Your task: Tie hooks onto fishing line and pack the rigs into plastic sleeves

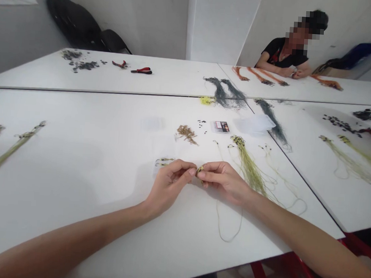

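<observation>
Room is left on the table (92,158) between a yellowish bundle (8,153) and the left hand (173,179); a small piece (199,169) is pinched fingertip-tight by it and the right hand (225,180), inside the near edge. The label (222,126) cannot be read.

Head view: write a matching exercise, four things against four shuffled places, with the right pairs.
1. small yellow-green piece
2. stringy orange bundles
3. loose pile of thin gold-brown pieces
4. curved black chairs

A. behind the white far tables, at left
B. at the fingertips of left hand and right hand
C. on the white near table, beyond the hands
D. on the far tables, beside the seated person

Pairs: 1-B; 2-D; 3-C; 4-A
</observation>
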Demonstrator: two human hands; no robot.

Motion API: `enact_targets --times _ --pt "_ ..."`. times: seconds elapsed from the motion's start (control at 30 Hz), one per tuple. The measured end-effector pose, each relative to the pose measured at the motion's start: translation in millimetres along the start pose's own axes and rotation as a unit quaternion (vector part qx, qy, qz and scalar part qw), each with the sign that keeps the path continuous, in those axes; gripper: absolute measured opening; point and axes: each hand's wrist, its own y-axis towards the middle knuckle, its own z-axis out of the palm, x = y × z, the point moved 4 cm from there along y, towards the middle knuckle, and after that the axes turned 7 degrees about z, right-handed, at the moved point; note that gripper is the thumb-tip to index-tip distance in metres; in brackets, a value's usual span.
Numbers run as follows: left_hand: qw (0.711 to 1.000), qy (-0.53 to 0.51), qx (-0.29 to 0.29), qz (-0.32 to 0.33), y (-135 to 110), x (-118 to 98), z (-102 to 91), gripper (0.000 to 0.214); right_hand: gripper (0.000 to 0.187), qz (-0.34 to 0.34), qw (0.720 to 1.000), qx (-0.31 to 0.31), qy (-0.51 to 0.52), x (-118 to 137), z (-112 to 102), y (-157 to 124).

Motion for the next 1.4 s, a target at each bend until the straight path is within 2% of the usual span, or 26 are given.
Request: enact_targets --times 0.37,0.6,0.97,1.07,1.17,1.27,1.4 --pt "0.998 0.046 0.019 0.04 0.1 -0.6 -0.2 0.017 0.016 -0.021 0.999 -0.004 -0.05 2.7 1.2 0.3" --pt "0.993 0.079 0.049 0.067 2.2 -4.6 0.3 0.018 0.014 -0.026 0.998 0.015 -0.055 2.0 0.8 0.8" --pt "0.996 0.06 0.06 0.034 1.1 -1.5 3.3 0.023 0.014 -0.027 0.996 0.045 -0.072 3.6 4.0 -0.2" --pt "0.998 0.036 0.053 0.009 0.8 -1.8 3.1 0.022 0.014 -0.025 0.997 0.042 -0.063 4.0 4.3 -0.4" --pt "0.999 -0.022 0.045 -0.013 0.6 -3.7 2.7 0.022 0.013 -0.029 0.999 0.01 -0.041 5.2 1.2 0.1" --pt "0.994 -0.075 0.074 -0.032 0.1 -4.0 6.5 0.025 0.012 -0.04 0.999 -0.019 -0.013 6.6 -2.4 0.9" --pt "0.984 -0.142 0.091 -0.061 0.0 -0.3 12.4 0.025 0.013 -0.046 0.999 -0.018 0.02 6.6 -3.1 1.4"
